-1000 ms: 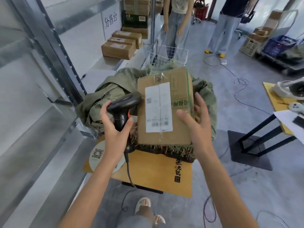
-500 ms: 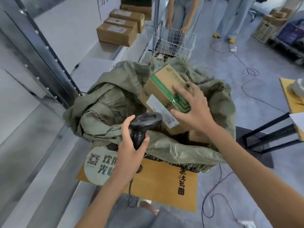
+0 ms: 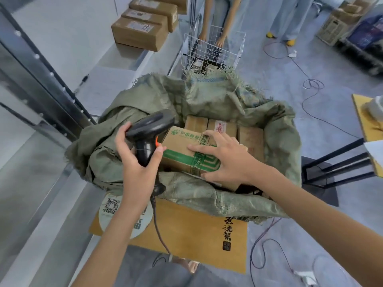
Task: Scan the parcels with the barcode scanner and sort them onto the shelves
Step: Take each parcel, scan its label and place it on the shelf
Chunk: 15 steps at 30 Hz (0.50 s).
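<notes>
Head view of a parcel-sorting station. The left hand grips the handle of the barcode scanner, thumb and fingers curled round it; the scanner head points toward the parcel beside it, and its cable hangs down past the front edge of the table. The right hand lies spread wide on top of a cardboard parcel with green print, fingers straight and pressing; no label side of this parcel faces the camera. The parcel rests in the mouth of an open green woven sack, which sits on the table and covers most of it.

Progress, as a judgement: the task looks to be in its early or middle part. 3 boxes stand in a row on the shelf at the far left, which suggests some sorting is done. At least 3 more parcels show inside the sack behind the one under the hand, so several remain to scan and place. Whether the parcel in hand is scanned already cannot be told. A wire basket stands beyond the sack, with another person's hands on its rim; its contents are too unclear to name
</notes>
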{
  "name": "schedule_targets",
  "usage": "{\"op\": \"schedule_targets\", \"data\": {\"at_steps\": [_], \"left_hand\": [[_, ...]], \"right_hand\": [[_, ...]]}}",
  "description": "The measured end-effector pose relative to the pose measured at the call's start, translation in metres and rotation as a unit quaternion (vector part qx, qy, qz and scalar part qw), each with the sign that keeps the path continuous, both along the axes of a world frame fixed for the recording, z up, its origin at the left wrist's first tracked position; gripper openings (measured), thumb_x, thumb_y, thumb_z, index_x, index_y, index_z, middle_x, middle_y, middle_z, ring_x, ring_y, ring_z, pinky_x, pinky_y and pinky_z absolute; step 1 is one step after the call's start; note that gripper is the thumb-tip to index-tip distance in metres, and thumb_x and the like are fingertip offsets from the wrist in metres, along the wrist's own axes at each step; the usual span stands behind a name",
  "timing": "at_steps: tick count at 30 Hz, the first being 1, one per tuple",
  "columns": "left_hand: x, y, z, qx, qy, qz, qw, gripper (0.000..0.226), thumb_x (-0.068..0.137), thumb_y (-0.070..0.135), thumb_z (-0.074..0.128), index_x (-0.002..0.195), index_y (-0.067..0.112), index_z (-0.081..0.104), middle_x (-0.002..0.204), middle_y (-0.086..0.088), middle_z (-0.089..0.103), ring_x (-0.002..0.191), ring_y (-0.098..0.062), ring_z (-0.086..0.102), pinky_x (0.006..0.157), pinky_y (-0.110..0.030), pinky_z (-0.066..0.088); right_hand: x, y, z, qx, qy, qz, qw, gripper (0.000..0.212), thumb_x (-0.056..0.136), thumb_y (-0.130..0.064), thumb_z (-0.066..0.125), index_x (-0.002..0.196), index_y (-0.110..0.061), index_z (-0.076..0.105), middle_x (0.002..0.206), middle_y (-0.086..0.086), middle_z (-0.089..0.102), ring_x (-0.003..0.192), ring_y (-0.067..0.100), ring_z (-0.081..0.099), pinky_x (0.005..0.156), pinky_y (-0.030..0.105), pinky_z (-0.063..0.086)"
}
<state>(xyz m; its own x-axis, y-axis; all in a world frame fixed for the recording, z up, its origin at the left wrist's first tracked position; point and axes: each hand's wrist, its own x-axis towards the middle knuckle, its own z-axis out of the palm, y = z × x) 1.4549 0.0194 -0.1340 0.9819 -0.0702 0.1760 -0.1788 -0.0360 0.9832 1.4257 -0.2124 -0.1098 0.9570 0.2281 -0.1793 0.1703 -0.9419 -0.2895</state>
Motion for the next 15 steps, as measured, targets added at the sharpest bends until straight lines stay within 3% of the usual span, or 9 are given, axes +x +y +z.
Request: {"op": "schedule_targets", "data": {"at_steps": [3, 6, 12, 15], "left_hand": [[0.008, -0.001, -0.004, -0.012, -0.006, 0.009, 1.0, 0.071, 0.091, 0.023, 0.074, 0.142, 0.049, 0.032, 0.153, -0.006, 0.043, 0.135, -0.032, 0.054, 0.113, -0.041, 0.046], [0.012, -0.005, -0.008, 0.006, -0.026, 0.036, 0.999, 0.071, 0.094, 0.008, 0.072, 0.145, 0.035, 0.03, 0.145, 0.016, 0.04, 0.133, 0.003, 0.048, 0.105, -0.012, 0.041], [0.02, -0.013, -0.008, 0.019, -0.007, 0.038, 0.999, 0.071, 0.095, 0.007, 0.073, 0.145, 0.033, 0.03, 0.142, 0.021, 0.038, 0.127, 0.016, 0.044, 0.1, -0.002, 0.036], [0.022, -0.014, -0.009, 0.037, -0.006, 0.028, 0.999, 0.071, 0.095, 0.007, 0.073, 0.145, 0.032, 0.03, 0.142, 0.02, 0.037, 0.126, 0.017, 0.043, 0.1, -0.001, 0.034]], "right_hand": [[0.0, -0.005, 0.002, 0.023, 0.014, 0.008, 1.0, 0.074, 0.08, -0.05, 0.072, 0.146, -0.052, 0.038, 0.154, 0.003, 0.025, 0.137, 0.025, 0.028, 0.113, 0.041, 0.022], [0.004, -0.008, -0.003, 0.034, 0.033, 0.018, 0.999, 0.074, 0.079, -0.049, 0.071, 0.145, -0.055, 0.037, 0.154, 0.001, 0.025, 0.137, 0.024, 0.027, 0.108, 0.038, 0.022], [0.007, -0.015, -0.036, 0.007, 0.076, 0.02, 0.997, 0.077, 0.082, -0.052, 0.067, 0.149, -0.055, 0.029, 0.158, 0.003, 0.02, 0.138, 0.028, 0.028, 0.113, 0.044, 0.023], [-0.005, -0.023, -0.05, -0.007, 0.071, 0.041, 0.997, 0.073, 0.086, -0.064, 0.057, 0.15, -0.056, 0.024, 0.159, 0.003, 0.018, 0.14, 0.025, 0.027, 0.116, 0.047, 0.025]]}}
